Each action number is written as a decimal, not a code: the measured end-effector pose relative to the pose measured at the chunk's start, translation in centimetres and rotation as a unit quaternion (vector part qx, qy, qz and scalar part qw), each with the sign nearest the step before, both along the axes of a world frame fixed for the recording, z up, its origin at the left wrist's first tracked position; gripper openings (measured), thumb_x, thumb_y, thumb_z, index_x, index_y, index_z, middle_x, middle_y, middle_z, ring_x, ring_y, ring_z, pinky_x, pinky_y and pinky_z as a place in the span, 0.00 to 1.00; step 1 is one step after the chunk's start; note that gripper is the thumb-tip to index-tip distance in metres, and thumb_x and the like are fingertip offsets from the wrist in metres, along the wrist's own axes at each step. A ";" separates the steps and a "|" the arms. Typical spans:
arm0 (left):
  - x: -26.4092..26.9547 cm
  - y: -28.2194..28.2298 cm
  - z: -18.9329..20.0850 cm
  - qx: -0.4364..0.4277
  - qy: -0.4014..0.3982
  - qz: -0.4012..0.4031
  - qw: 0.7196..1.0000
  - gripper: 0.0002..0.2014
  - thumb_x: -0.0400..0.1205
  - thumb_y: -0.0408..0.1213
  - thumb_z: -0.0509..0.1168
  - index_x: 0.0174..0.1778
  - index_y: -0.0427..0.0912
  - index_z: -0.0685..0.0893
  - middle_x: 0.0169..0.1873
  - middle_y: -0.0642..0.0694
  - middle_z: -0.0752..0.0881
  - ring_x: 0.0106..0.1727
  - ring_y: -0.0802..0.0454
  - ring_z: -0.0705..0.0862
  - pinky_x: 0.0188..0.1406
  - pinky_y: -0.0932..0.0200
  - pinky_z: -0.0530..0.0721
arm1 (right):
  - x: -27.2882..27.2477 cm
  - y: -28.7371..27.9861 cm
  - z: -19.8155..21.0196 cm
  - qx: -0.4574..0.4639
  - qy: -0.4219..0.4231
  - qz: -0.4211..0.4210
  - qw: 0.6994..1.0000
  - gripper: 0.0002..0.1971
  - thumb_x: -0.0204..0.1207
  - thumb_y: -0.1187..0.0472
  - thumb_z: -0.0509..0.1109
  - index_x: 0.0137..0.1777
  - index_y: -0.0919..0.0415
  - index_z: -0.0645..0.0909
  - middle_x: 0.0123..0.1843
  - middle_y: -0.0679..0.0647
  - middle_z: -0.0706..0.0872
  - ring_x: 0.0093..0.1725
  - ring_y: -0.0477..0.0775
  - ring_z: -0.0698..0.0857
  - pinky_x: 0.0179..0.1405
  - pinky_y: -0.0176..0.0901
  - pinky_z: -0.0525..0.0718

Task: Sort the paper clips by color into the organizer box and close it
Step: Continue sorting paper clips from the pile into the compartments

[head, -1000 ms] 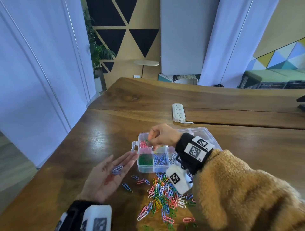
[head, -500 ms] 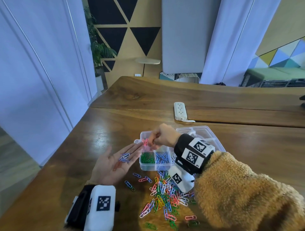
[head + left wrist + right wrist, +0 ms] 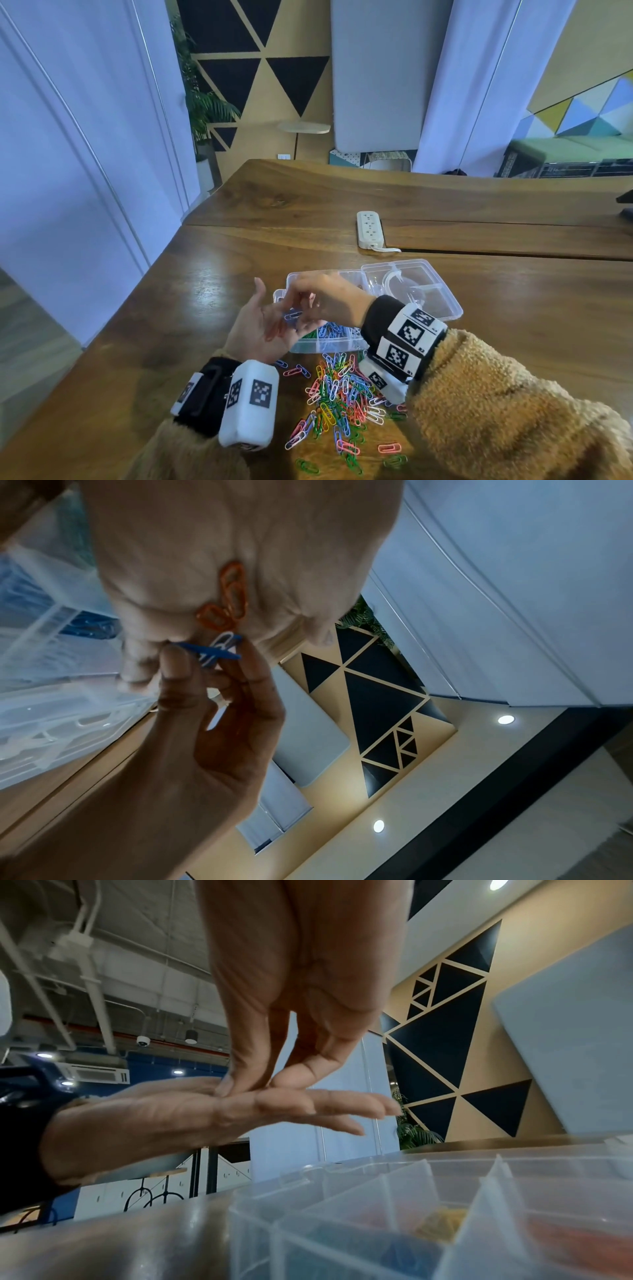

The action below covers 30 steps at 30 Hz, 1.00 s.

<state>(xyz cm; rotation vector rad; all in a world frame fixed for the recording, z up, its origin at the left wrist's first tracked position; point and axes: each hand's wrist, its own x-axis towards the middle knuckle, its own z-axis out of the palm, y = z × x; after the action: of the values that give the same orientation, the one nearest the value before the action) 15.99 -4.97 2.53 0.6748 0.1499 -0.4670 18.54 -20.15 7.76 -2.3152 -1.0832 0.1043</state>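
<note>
My left hand (image 3: 263, 325) lies palm up with its fingers straight, just left of the clear plastic organizer box (image 3: 442, 301) on the brown wooden table (image 3: 513, 325). On that palm rest two orange-red paper clips (image 3: 230, 597), and nearer the fingers a few blue paper clips (image 3: 219, 649). My right hand (image 3: 329, 299) reaches over from the right, thumb and forefinger pinching those blue clips against my left fingers; the right wrist view shows the fingertips (image 3: 226, 1088) pressed down on the left hand.

The box stands open, its transparent lid (image 3: 411, 284) folded back flat on the far right side. In its near row one compartment holds green paper clips (image 3: 310, 334) and the next one to the right holds blue sorted clips (image 3: 330, 330); the right wrist view also shows yellow and red ones in other compartments, blurred. Near me, just in front of the box, lies a loose heap of mixed coloured paper clips (image 3: 342, 394) in pink, green, blue, yellow and white, with a few stray ones scattered around it. Far across the table sits a white power strip (image 3: 369, 229).
</note>
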 end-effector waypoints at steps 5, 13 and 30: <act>0.2 -0.3 -0.4 -0.018 -0.041 -0.038 0.998 0.42 0.73 0.65 0.54 0.59 0.26 0.85 0.61 0.31 0.83 0.64 0.35 0.83 0.57 0.38 0.84 | 0.0 -0.4 0.3 -0.012 0.035 -0.036 0.999 0.07 0.65 0.68 0.77 0.40 0.63 0.81 0.40 0.49 0.81 0.39 0.47 0.78 0.40 0.37 0.78; 0.2 -0.8 0.0 -0.026 -0.097 -0.138 0.985 0.34 0.75 0.48 0.73 0.68 0.23 0.76 0.65 0.22 0.77 0.67 0.30 0.80 0.67 0.42 0.80 | 0.4 -1.7 0.6 0.027 0.117 -0.076 0.990 0.11 0.70 0.75 0.69 0.41 0.57 0.82 0.32 0.45 0.81 0.28 0.31 0.78 0.33 0.21 0.76; 0.9 -2.5 -0.1 0.069 -0.105 -0.122 0.985 0.49 0.83 0.64 0.32 0.54 0.22 0.84 0.60 0.31 0.84 0.61 0.41 0.86 0.61 0.46 0.84 | -2.1 -1.9 1.1 -0.048 -0.018 -0.094 0.994 0.07 0.69 0.65 0.73 0.37 0.55 0.77 0.36 0.47 0.81 0.39 0.49 0.81 0.42 0.41 0.79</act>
<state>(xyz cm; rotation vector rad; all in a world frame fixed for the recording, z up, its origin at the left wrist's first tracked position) 16.89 -7.52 2.48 0.8793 -0.1027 -0.6202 16.49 -22.05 8.86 -2.5021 -0.8892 0.0424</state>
